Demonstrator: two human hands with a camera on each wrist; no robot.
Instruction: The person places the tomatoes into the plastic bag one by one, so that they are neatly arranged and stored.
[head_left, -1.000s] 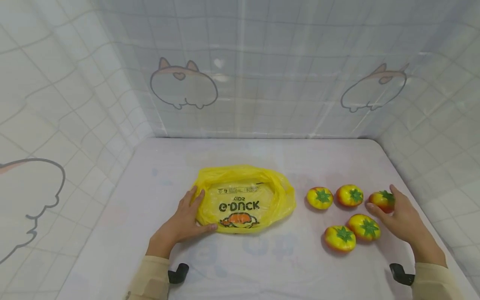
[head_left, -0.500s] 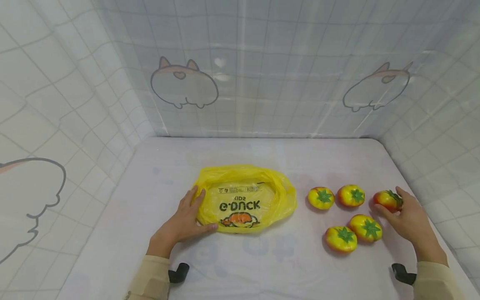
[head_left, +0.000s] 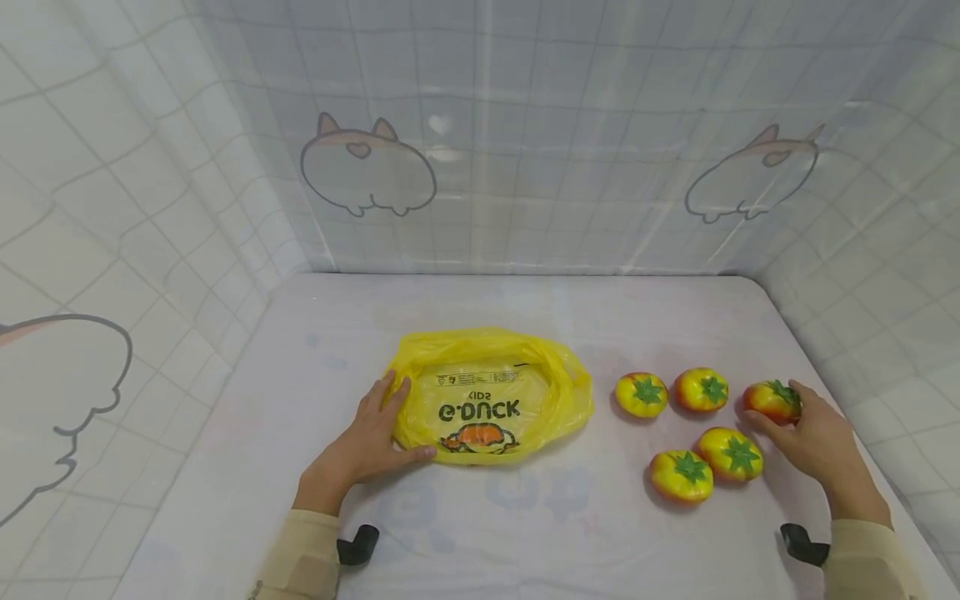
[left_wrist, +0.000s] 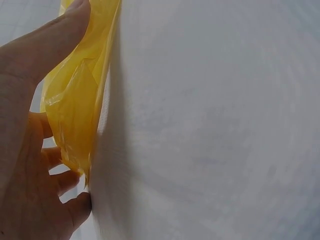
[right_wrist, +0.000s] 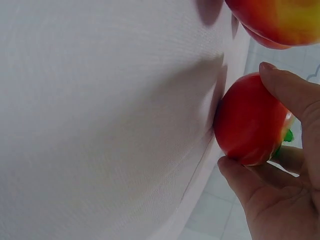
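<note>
A yellow plastic bag (head_left: 491, 396) with a duck print lies flat on the table in the head view, its mouth spread wide. Along its left edge my left hand (head_left: 372, 433) rests with fingers and thumb spread. In the left wrist view the thumb (left_wrist: 55, 42) touches the yellow plastic (left_wrist: 80, 105), and the fingers lie partly behind it. At the right, my right hand (head_left: 813, 437) pinches a red-and-yellow toy tomato (head_left: 768, 401) between thumb and fingers. The right wrist view shows this tomato (right_wrist: 250, 120) at the table surface, its green leaf facing the palm.
Several more toy tomatoes sit between the bag and my right hand: two in the back row, one (head_left: 641, 395) beside another (head_left: 701, 389), and two nearer, one (head_left: 681, 477) touching another (head_left: 730, 454). Tiled curtains (head_left: 510, 167) surround the white table (head_left: 510, 550).
My right hand shifted a little to the right with the tomato, then slightly back left. The left hand and the bag have stayed in place.
</note>
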